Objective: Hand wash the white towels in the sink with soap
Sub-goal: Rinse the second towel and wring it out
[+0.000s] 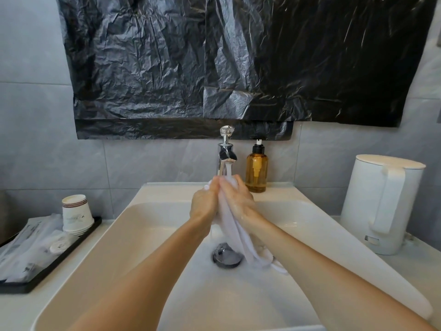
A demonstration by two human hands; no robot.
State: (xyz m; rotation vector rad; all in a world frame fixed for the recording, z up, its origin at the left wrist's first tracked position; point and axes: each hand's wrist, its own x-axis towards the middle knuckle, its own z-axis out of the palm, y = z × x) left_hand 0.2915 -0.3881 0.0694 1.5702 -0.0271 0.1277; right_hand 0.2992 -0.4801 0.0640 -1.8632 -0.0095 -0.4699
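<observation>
Forearms reach in from the lower edge and meet under the running faucet (226, 154), where the left hand (205, 201) and right hand (238, 199) press together, clasping the white towel (235, 232) between their palms. Its upper part is hidden inside the hands. Its tail hangs into the sink (152, 225) beside the drain (226, 255), its edges hard to trace against the white basin.

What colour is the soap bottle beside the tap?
Translucent amber soap bottle with a black pump top, clearest in the head view.
</observation>
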